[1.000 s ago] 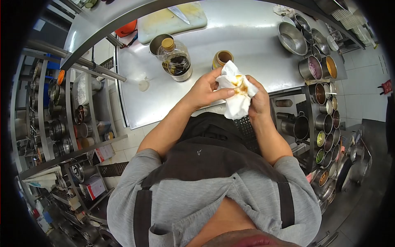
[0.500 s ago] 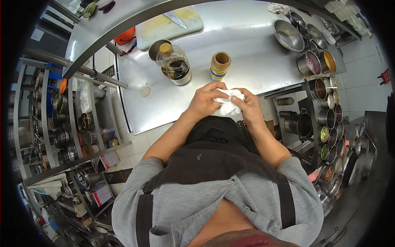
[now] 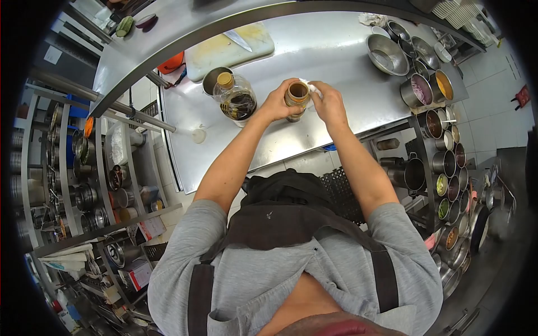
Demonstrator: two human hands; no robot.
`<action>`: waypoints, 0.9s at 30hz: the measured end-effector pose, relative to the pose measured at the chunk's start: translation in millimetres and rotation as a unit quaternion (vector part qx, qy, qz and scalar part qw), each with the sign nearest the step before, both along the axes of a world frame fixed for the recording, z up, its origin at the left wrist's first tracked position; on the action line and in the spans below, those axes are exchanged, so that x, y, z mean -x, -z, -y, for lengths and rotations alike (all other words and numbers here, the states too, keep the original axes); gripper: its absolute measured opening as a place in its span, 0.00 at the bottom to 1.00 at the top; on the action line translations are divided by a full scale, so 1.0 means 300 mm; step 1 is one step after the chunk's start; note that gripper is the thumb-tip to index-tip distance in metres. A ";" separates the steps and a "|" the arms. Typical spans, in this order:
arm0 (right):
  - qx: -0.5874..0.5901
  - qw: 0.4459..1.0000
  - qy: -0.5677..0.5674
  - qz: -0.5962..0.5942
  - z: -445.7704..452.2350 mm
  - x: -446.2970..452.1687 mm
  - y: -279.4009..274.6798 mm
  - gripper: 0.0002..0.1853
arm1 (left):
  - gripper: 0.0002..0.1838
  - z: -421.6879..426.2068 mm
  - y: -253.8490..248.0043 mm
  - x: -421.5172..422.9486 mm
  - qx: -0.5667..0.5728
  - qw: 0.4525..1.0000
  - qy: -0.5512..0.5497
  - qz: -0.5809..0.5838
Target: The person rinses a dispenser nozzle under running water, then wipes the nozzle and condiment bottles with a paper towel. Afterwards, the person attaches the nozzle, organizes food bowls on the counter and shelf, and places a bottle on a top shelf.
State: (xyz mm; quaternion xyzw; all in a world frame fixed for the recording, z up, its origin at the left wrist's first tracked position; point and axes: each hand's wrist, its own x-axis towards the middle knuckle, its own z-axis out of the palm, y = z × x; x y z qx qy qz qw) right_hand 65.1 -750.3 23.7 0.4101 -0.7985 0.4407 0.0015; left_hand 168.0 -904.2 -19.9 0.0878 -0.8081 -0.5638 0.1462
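My left hand (image 3: 277,103) is wrapped round the side of an uncapped jar (image 3: 297,96) with brown residue inside its mouth. The jar stands on the steel table. In my right hand (image 3: 329,104) a crumpled white cloth or paper towel (image 3: 311,85) is pinched, held against the far right of the jar's rim. To the left of the jar stands a large clear plastic bottle (image 3: 238,101) with a yellow-brown cap and dark liquid in it. Just behind that bottle is a metal pot (image 3: 213,80).
At the back of the steel table (image 3: 319,42) a knife (image 3: 237,40) lies on a cutting board (image 3: 260,47). Metal bowls (image 3: 388,55) and food-filled pots (image 3: 417,91) crowd the right end. A metal shelf rail (image 3: 196,29) crosses above the table. Racks of pans flank both sides.
Both hands have moved forward from near my apron to the jar. My left hand has let go of the white cloth and taken hold of the jar; the cloth stays in my right.
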 end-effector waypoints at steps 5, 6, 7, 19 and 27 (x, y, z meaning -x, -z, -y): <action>-0.004 1.000 0.000 -0.016 -0.022 -0.058 0.020 0.11 | 0.42 -0.054 0.035 -0.006 0.061 0.994 -0.088 -0.020; -0.005 1.000 0.015 -0.026 -0.021 -0.073 0.018 0.11 | 0.41 -0.062 0.037 0.001 0.074 0.990 -0.119 -0.028; -0.007 1.000 0.014 -0.027 -0.019 -0.083 0.015 0.11 | 0.41 -0.071 0.039 0.005 0.072 0.990 -0.120 -0.028; -0.024 0.996 -0.055 -0.073 -0.052 -0.145 0.006 0.13 | 0.42 -0.121 0.066 0.005 0.154 0.958 -0.237 -0.055; -0.009 0.984 -0.142 -0.104 -0.062 -0.099 0.036 0.13 | 0.46 -0.109 0.062 -0.009 0.135 0.969 -0.198 -0.060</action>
